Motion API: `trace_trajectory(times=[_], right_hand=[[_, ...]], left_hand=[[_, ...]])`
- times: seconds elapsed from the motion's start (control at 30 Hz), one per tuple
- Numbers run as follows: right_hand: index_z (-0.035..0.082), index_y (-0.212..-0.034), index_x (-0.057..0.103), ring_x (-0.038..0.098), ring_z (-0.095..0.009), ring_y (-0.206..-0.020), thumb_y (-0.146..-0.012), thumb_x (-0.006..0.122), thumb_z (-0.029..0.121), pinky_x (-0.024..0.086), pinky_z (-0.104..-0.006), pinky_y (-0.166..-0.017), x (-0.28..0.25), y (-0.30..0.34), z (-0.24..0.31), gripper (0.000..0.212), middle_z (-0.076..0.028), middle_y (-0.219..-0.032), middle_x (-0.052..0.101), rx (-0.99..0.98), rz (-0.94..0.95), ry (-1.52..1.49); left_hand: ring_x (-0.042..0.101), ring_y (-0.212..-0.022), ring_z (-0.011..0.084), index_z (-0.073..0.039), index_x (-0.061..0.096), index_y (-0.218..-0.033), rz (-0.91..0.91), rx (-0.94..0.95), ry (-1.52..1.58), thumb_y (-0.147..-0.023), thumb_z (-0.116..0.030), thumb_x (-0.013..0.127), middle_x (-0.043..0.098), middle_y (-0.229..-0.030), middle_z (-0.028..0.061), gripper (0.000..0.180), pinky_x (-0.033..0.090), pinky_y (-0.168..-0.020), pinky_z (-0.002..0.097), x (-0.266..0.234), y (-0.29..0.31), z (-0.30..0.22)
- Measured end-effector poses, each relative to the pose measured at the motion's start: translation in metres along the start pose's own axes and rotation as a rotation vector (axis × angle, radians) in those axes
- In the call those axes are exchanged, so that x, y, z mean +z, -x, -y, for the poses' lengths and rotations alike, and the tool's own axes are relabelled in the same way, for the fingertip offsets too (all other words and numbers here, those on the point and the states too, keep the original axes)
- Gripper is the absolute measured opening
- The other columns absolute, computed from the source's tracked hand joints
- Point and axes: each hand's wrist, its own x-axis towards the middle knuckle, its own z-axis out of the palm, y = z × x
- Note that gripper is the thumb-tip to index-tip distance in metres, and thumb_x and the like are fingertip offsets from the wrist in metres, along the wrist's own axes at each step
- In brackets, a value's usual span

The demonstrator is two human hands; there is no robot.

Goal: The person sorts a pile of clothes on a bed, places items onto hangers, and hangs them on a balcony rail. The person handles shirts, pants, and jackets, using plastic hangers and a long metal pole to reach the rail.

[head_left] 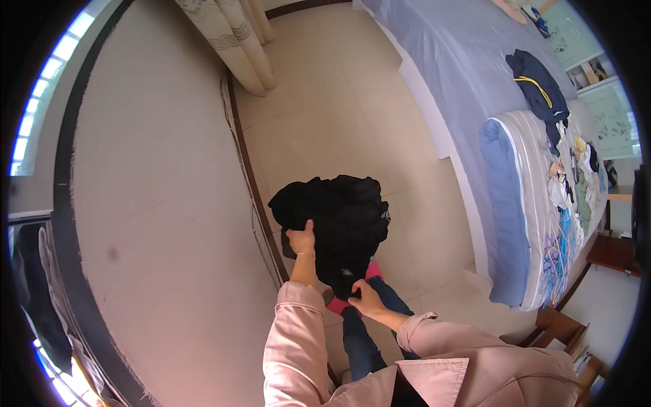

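Observation:
A bunched black garment (339, 217) hangs in front of me, over the floor and partly over my feet; its exact kind cannot be made out. My left hand (302, 241) grips its left side, fingers closed in the cloth and thumb on top. Lower down, my right hand (364, 300) pinches the near end of the same garment, just above my pink shoes. A small white mark shows on the cloth near that end, and another sits on its right edge.
On the left runs a pale wall (156, 203) with cables along its base and a curtain (234, 47) at the far end. To the right stands a bed (434, 74) holding a folded quilt (505, 203), a dark garment (539, 85) and a heap of small clothes and hangers (563, 237). Tiled floor (325, 102) lies between.

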Motion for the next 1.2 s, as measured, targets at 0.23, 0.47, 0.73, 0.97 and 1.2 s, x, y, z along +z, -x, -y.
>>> trace_trajectory(times=[0.23, 0.47, 0.73, 0.97, 1.2], right_hand=[[0.002, -0.116, 0.046, 0.049, -0.027, -0.100, -0.063, 0.059, 0.001, 0.039, -0.0331, -0.086, -0.019, -0.046, -0.083, 0.055, -0.017, -0.105, 0.052, 0.430, -0.225, -0.523], [0.003, -0.115, 0.048, 0.053, -0.023, -0.097, -0.076, 0.053, 0.022, 0.040, -0.0330, -0.086, -0.090, -0.012, 0.064, 0.044, -0.012, -0.108, 0.054, 0.522, 0.052, -1.217], [0.004, -0.111, 0.052, 0.056, -0.022, -0.092, -0.081, 0.046, 0.035, 0.044, -0.0348, -0.083, -0.141, -0.004, 0.119, 0.043, -0.011, -0.104, 0.058, 0.688, 0.075, -1.429], [0.004, -0.102, 0.056, 0.058, -0.019, -0.089, -0.086, 0.043, 0.034, 0.046, -0.0347, -0.082, -0.143, 0.020, 0.153, 0.037, -0.008, -0.097, 0.061, 0.394, 0.354, -1.483], [-0.004, -0.115, 0.045, 0.054, -0.017, -0.091, -0.073, 0.055, 0.003, 0.044, -0.0284, -0.080, -0.188, 0.090, 0.295, 0.043, -0.011, -0.105, 0.056, -0.375, 0.418, -0.720]], left_hand=[[0.038, -0.061, 0.0070, 0.001, 0.050, -0.078, 0.223, 0.555, 0.374, -0.083, -0.016, 0.056, 0.041, -0.063, -0.0012, 0.019, 0.036, -0.054, 0.0237, -0.049, 0.134, -0.035], [0.054, -0.080, 0.0221, 0.003, 0.053, -0.087, 0.626, 0.633, 0.848, -0.075, -0.001, 0.058, 0.055, -0.082, 0.0116, 0.014, 0.040, -0.081, 0.0311, -0.158, 0.326, -0.016], [0.047, -0.073, 0.0078, 0.000, 0.054, -0.088, 0.483, 0.092, 0.629, -0.082, -0.004, 0.053, 0.054, -0.078, -0.0010, 0.008, 0.039, -0.070, 0.0213, -0.210, 0.364, 0.042], [0.044, -0.108, 0.0223, -0.005, 0.048, -0.114, 0.258, 0.360, 0.367, -0.077, -0.012, 0.057, 0.048, -0.114, 0.0111, 0.039, 0.035, -0.092, 0.0341, -0.216, 0.347, 0.083], [0.036, -0.120, 0.0240, -0.004, 0.029, -0.131, 0.151, 0.796, 0.569, -0.082, -0.051, 0.048, 0.039, -0.129, 0.0105, 0.071, 0.029, -0.098, 0.0399, -0.260, 0.360, -0.008]])
